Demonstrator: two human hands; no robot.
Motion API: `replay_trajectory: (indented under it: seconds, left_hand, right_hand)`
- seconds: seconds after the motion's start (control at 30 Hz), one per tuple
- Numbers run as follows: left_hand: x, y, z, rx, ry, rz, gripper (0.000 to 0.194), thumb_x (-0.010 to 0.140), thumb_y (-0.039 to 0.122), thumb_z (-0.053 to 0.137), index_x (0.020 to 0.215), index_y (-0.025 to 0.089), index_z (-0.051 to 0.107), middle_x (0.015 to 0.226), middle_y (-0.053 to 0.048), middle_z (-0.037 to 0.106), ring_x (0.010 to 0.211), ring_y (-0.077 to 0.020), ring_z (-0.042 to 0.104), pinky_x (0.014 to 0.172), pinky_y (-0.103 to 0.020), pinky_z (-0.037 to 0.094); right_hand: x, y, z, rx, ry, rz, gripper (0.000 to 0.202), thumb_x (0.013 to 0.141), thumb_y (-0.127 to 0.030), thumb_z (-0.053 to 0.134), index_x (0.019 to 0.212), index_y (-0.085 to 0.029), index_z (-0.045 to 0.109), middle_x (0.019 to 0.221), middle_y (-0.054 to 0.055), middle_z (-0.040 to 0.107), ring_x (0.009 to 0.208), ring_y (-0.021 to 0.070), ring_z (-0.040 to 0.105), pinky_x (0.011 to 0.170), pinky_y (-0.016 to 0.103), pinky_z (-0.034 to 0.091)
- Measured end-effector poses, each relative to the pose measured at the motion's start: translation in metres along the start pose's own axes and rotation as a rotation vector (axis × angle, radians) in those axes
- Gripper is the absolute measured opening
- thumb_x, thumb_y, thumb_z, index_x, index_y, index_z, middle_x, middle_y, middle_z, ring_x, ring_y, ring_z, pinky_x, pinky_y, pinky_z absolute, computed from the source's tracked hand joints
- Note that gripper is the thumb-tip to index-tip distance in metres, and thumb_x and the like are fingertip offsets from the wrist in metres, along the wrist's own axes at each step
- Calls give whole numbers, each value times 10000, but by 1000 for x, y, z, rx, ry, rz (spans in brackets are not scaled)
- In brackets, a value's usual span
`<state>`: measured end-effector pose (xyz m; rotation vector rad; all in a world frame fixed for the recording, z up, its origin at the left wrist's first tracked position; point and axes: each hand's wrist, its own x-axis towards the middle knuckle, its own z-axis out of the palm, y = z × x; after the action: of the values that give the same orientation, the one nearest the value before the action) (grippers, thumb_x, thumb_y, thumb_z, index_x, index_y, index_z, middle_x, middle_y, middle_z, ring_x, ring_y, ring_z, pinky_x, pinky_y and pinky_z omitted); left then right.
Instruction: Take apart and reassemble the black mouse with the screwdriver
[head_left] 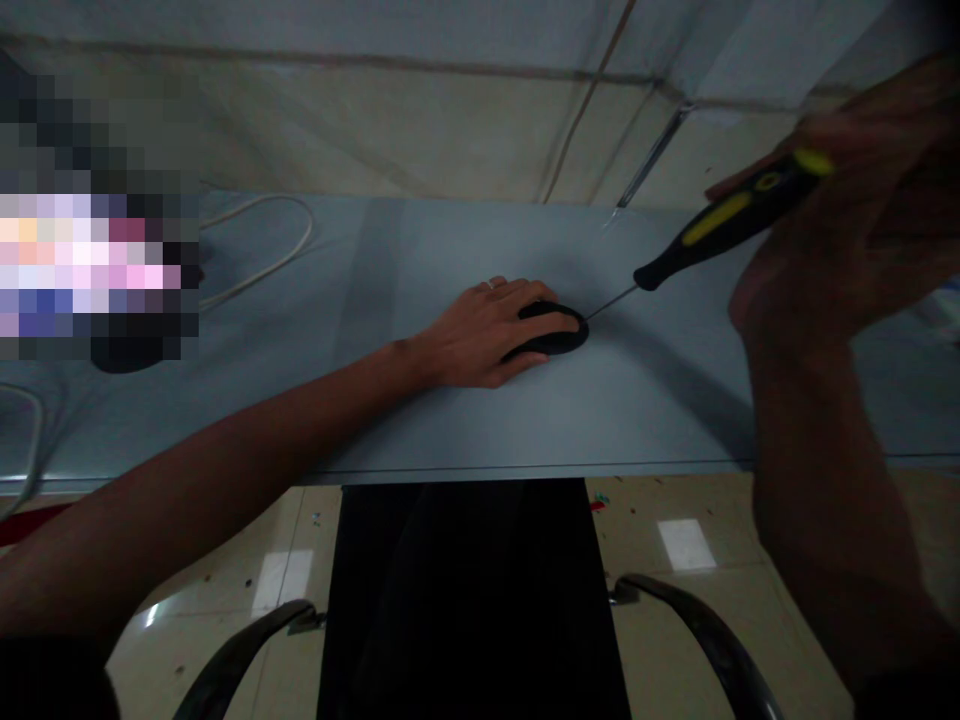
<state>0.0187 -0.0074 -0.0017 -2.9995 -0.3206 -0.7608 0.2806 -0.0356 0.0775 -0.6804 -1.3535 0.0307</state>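
Near the middle of the grey table, my left hand [491, 335] is wrapped over a black computer mouse [559, 343], with its fingers pressed along the top and sides. A screwdriver [720, 232] with a black and yellow handle slants down to the left, its thin metal shaft reaching the right end of the mouse. At the upper right my right hand [847, 210] is at the handle's upper end, slightly blurred. Most of its fingers are dark and hard to make out.
White cables [304, 240] curve over the grey table [450, 435] at the left, beside a pixelated area. A tiled wall [375, 120] stands behind. Below are a black chair seat [469, 600] with metal armrests and a tiled floor with small scraps.
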Motion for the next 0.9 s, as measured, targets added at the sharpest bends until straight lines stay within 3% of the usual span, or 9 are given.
replay_trajectory:
  seconds: [0.07,0.1,0.23,0.33,0.4,0.53,0.73,0.77,0.9]
  left_hand:
    - [0,0,-1,6,0,-11,489,1097,533,393,1453,236,549,1378,-132,605,1159,-258,626,974,-410,495]
    - [0,0,-1,8,-2,-15,485,1095,530,401,1452,237,549,1370,-132,609,1162,-258,626,975,-409,497]
    - [-1,1,-2,6,-13,-21,471,1092,516,420,1456,246,547,1384,-128,607,1190,-258,619,991,-410,500]
    - [-1,0,-2,4,-7,-15,473,1089,520,427,1450,242,554,1382,-130,610,1183,-260,622,979,-409,505]
    - [-1,0,-1,-4,1,-15,473,1087,523,433,1444,240,558,1373,-129,613,1175,-256,625,974,-405,507]
    - [0,-1,-2,-23,7,-12,462,1075,509,471,1435,235,565,1369,-122,617,1192,-254,624,989,-401,506]
    - [1,0,-3,-47,-22,-30,457,1054,490,505,1435,246,568,1393,-119,616,1216,-255,619,1022,-406,495]
    - [1,0,-3,-52,-26,-33,458,1050,489,511,1435,248,568,1394,-118,616,1215,-254,618,1021,-404,495]
    - [2,0,-3,-69,-22,-50,451,1043,485,525,1425,250,573,1385,-111,618,1220,-252,620,1020,-400,496]
  right_hand:
    - [2,0,1,-93,-127,-262,218,1008,-507,627,1036,-387,807,931,-41,714,955,126,678,978,374,579]
    - [3,1,3,-77,-200,-331,203,1023,-437,619,1133,-399,786,970,-44,723,919,118,701,855,340,603]
    - [6,5,9,112,-232,-361,168,945,-358,733,1107,-374,777,930,-50,665,819,159,782,613,296,568]
    - [7,5,7,37,-158,-409,174,878,-434,808,1040,-373,796,896,-64,658,786,112,725,654,287,545]
    - [5,1,6,-14,-131,-424,115,949,-424,734,1041,-400,799,835,-75,648,812,87,686,763,297,549]
    - [2,-7,11,35,-258,-337,202,990,-350,661,1155,-409,762,912,-65,685,853,135,749,731,331,598]
    - [8,17,1,49,-209,-436,351,799,-593,822,1081,-397,750,902,-51,593,809,108,660,627,260,564]
    - [9,20,-1,28,-211,-470,369,837,-657,754,1098,-397,762,893,-41,587,781,100,629,634,266,553]
    - [7,14,3,8,-228,-308,195,972,-505,652,1088,-383,750,945,-27,647,813,136,677,702,345,578]
